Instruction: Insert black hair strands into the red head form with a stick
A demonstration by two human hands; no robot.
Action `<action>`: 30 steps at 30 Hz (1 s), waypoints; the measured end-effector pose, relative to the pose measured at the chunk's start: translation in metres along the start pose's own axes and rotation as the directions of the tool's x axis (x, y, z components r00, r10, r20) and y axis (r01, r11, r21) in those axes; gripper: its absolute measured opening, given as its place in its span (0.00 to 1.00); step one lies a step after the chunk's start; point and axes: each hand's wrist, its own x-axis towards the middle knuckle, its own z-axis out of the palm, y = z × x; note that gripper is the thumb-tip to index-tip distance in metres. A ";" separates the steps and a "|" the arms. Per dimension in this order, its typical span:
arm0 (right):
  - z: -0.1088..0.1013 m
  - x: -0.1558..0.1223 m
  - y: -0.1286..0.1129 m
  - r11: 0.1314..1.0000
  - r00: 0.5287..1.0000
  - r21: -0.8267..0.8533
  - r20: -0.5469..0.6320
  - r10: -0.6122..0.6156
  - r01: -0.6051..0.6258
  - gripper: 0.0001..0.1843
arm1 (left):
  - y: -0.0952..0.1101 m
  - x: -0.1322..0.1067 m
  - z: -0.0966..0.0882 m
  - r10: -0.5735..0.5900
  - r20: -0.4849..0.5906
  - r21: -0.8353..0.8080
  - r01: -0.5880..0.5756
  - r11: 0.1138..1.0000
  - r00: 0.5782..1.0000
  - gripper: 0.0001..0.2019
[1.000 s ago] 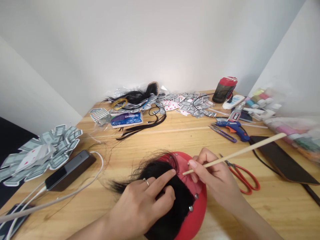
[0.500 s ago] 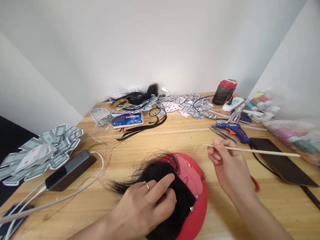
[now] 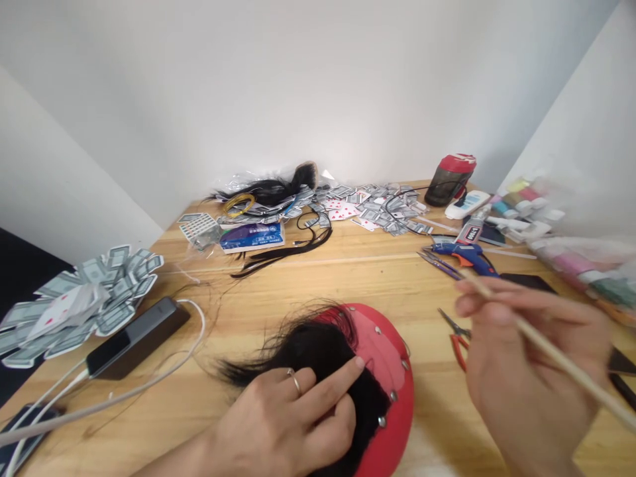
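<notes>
In front of me lies a red rounded form with a pink patch on it and several silver pins along its edge. Black hair covers its left part, and loose strands trail to the left. My left hand, with a ring on it, rests on the hair; the index finger reaches toward the pink patch and the other fingers are bent. To the right, my right hand is raised above the table, pinching a thin wooden stick. Orange-handled pliers lie beside that hand, partly hidden by it.
A blue glue gun and purple-handled tweezers lie at the right. Playing cards, a hair bundle and a blue packet are at the back. Left are a power bank, white cable and a card fan.
My right hand has moved right and closer to me; the stick has turned and now slants toward the camera. The pliers have come into fuller view. My left index finger has shifted slightly right.
</notes>
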 end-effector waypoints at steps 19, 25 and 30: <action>0.006 -0.024 0.010 0.960 0.710 -0.279 0.682 0.174 0.033 0.12 | 0.002 0.004 0.002 -0.016 -0.058 -0.023 0.014 1.000 0.998 0.04; 0.000 -0.017 0.011 0.933 0.860 -0.359 0.472 0.193 -0.012 0.12 | 0.003 0.002 0.000 -0.017 -0.061 -0.016 0.016 1.000 0.998 0.03; -0.002 -0.020 0.000 0.969 0.810 -0.241 0.557 0.182 -0.052 0.11 | 0.004 0.009 0.000 -0.052 -0.095 -0.007 0.052 0.999 0.994 0.03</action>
